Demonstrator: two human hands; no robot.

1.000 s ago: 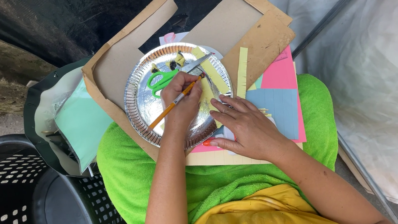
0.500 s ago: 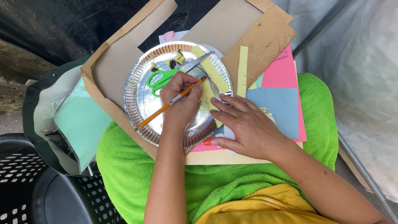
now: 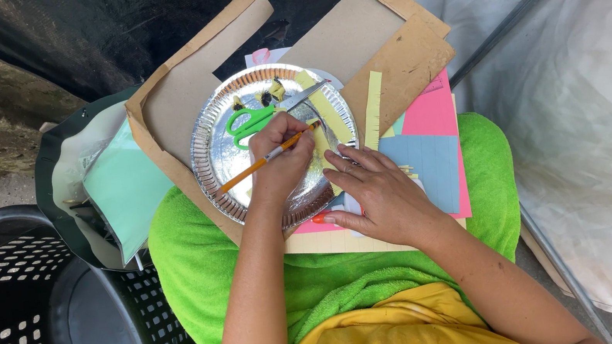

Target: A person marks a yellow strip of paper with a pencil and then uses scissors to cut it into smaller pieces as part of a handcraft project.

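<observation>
My left hand [image 3: 281, 159] fingers pinching orange pencil [image 3: 267, 157] over foil plate [image 3: 222, 155], lap centre | right hand [image 3: 383, 194] flat, fingers spread at 4 o'clock | risk: plate slides, scissors [image 3: 253, 122] tip off

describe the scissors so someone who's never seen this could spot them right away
Find the round silver foil plate resting on the cardboard on the person's lap. The scissors lie in its upper half, just above the left hand holding an orange pencil. They are the only thing there with bright green handles and metal blades.
</observation>
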